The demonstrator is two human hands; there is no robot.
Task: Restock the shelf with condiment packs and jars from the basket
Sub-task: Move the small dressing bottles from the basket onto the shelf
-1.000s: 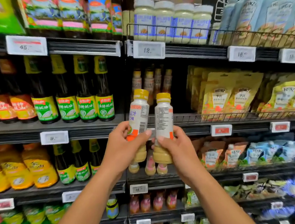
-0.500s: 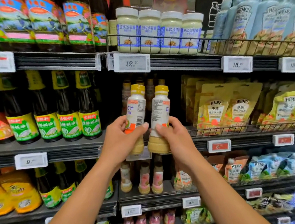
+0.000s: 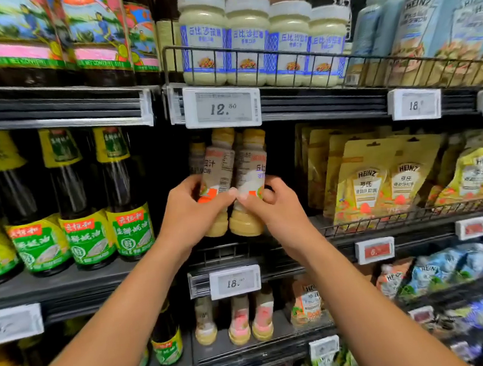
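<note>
Both bottles have gone up and forward into the shelf (image 3: 341,241) bay since half a second ago, and their yellow caps now sit just under the 12.50 price tag (image 3: 222,107). Left hand (image 3: 192,213) grips the left bottle (image 3: 218,170) around its lower half; right hand (image 3: 278,211) grips the right bottle (image 3: 251,170) the same way. Both hands are together, thumbs touching, and the bottles stand upright, side by side. Their bases hang just above the wire front rail; whether they rest on the shelf cannot be told. More such bottles stand behind them. Mayonnaise jars (image 3: 248,39) line the shelf above, and yellow pouches (image 3: 380,176) stand to the right.
</note>
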